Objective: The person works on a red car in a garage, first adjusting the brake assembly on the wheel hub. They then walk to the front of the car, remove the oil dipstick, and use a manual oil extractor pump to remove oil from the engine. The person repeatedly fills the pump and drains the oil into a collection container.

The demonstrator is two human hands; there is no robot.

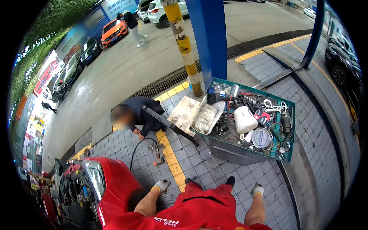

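Low in front of me on the left, my left hand (163, 185) wears a pale work glove with a yellow cuff. Its fingers are closed on a thin metal tool (168, 196) that points down; its exact kind is too small to tell. Beside it is the red car's fender (119, 176). My right hand (258, 188), gloved too, hangs at my right side over the paving with its fingers curled in. Whatever it may hold is hidden. A green-rimmed tool cart (245, 153) stands ahead of it, out of touch.
The cart bears a white jug (245, 119), a metal pan (209, 118), a round gauge-like disc (261, 138) and several wrenches. A person (142, 115) crouches by a hose and power tool (158, 157). A blue post (209, 38) and striped pole (184, 46) rise behind; the car's hood is up.
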